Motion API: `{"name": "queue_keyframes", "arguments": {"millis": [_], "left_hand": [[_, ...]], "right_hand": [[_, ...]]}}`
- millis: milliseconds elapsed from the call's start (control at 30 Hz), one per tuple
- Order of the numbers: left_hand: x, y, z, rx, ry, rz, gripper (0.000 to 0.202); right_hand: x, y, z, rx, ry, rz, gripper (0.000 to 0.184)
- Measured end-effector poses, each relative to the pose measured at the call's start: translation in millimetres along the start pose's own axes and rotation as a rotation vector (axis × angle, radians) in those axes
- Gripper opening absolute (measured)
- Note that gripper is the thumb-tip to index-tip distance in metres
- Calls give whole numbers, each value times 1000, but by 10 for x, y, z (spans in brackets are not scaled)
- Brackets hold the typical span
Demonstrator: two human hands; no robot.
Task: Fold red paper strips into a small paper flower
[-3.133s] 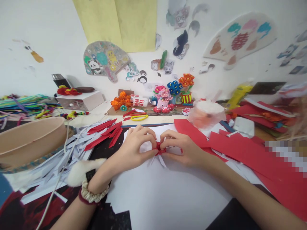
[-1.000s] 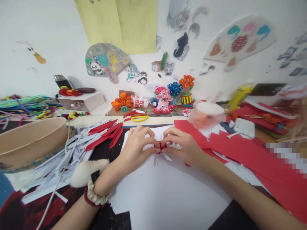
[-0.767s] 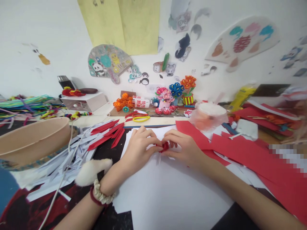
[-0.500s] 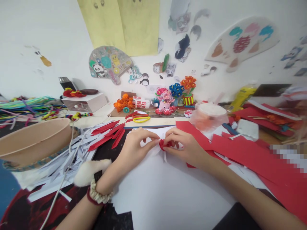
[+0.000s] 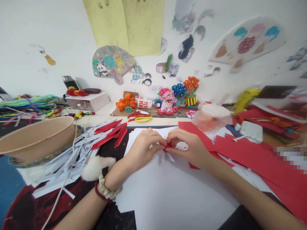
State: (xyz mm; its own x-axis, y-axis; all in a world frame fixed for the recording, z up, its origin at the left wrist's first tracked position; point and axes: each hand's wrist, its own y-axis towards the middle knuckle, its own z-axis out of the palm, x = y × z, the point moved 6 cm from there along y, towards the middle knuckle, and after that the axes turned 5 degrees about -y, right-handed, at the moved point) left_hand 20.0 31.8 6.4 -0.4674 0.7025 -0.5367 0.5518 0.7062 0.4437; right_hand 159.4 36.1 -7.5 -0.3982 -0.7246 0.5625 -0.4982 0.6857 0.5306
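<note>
My left hand (image 5: 142, 149) and my right hand (image 5: 189, 147) meet fingertip to fingertip over a large white sheet (image 5: 172, 195). Both pinch a small red and white paper piece (image 5: 167, 150), with white strip ends sticking out below the fingers. The left thumb and forefinger press on its left side, the right fingers curl over its right side. Much of the piece is hidden by the fingers. A scrunchie and a white pompom (image 5: 97, 167) sit at my left wrist.
A tan bowl (image 5: 35, 139) stands at the left beside a heap of white and red paper strips (image 5: 96, 137). Red sheets (image 5: 251, 156) spread to the right. A plastic tub (image 5: 212, 116), yellow-handled scissors (image 5: 142, 118), a bottle (image 5: 144, 103) and pipe-cleaner flowers (image 5: 178, 92) line the back.
Both hands have kept pinching and working the small red and white piece in place; fingers shifted slightly on it. The view drifted a little, so everything sits slightly further right.
</note>
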Motion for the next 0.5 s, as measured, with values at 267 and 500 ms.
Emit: {"name": "queue_keyframes", "arguments": {"millis": [267,500], "left_hand": [[10,-23,-24,-54,60,-80,7],[5,-53,-111,-80,82,-74,9]], "right_hand": [[15,8,6,54,16,-6,14],[34,2,-10,21,-91,-46,19]]}}
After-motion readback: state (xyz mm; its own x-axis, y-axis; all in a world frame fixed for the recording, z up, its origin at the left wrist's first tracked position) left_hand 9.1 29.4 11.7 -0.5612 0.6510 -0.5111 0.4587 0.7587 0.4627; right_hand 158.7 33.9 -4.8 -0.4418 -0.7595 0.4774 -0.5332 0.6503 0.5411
